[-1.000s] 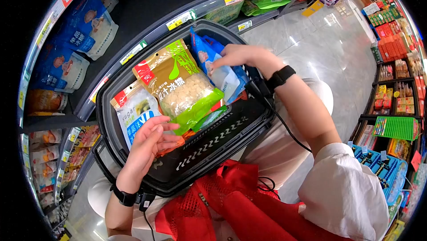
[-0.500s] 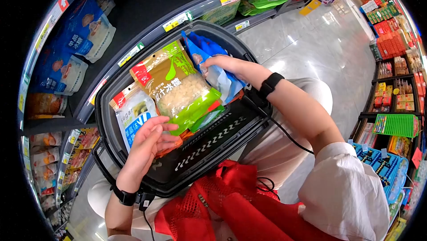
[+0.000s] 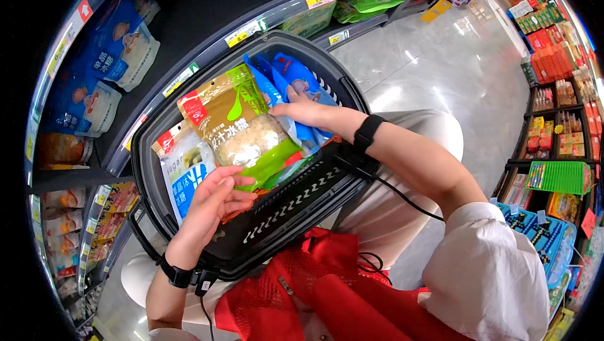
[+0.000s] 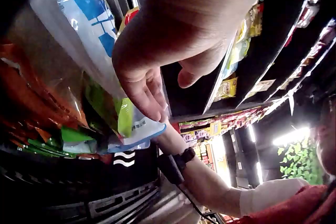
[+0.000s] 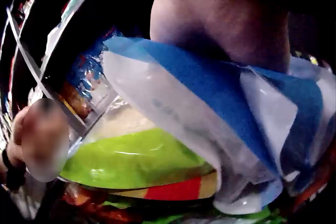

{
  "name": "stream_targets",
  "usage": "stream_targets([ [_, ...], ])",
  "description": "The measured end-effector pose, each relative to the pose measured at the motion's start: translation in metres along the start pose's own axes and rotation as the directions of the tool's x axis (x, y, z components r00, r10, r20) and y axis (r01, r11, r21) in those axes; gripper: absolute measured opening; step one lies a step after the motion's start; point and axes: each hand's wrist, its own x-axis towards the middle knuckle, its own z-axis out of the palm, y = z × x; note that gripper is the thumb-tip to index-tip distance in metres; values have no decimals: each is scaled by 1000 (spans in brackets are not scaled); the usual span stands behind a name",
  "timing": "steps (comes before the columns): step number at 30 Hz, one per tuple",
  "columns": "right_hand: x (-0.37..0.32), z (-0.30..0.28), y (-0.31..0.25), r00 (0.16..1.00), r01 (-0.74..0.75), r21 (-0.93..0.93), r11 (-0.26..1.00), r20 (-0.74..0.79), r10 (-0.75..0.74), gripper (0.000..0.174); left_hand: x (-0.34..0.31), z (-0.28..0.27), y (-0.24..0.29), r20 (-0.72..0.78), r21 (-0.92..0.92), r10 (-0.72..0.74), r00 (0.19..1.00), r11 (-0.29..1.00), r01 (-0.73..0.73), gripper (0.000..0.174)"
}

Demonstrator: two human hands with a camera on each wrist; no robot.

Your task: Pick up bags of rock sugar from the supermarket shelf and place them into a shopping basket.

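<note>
In the head view my right hand point(image 3: 303, 113) reaches among the blue-and-white bags point(image 3: 305, 80) at the right end of a black shopping basket point(image 3: 143, 165). One of those bags point(image 5: 194, 103) covers my fingertips in the right wrist view, so I cannot tell whether they grip it. Beside them leans a gold-and-green bag of rock sugar point(image 3: 248, 136), its pale lumps showing through a window. My left hand point(image 3: 211, 206) hovers near the basket's front, fingers loosely bent and holding nothing. It overlaps a white-and-blue sugar bag point(image 3: 182, 180).
Dark shelving point(image 3: 207, 1) curves past the basket's far side, carrying more blue rock sugar bags point(image 3: 123, 58). A grey tiled floor point(image 3: 434, 83) lies to the right, with stocked racks beyond. Cables run from both wrist cameras.
My right hand has moved left and deeper among the blue bags. One blue bag now leans toward the gold one, exposing another at its right. My left hand stays about where it was.
</note>
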Motion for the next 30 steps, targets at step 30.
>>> stream_targets([
  [30,-5,-6,-24,993,-105,243,964,71,90,64,-95,67,51,432,-818,801,414,541,-193,72],
])
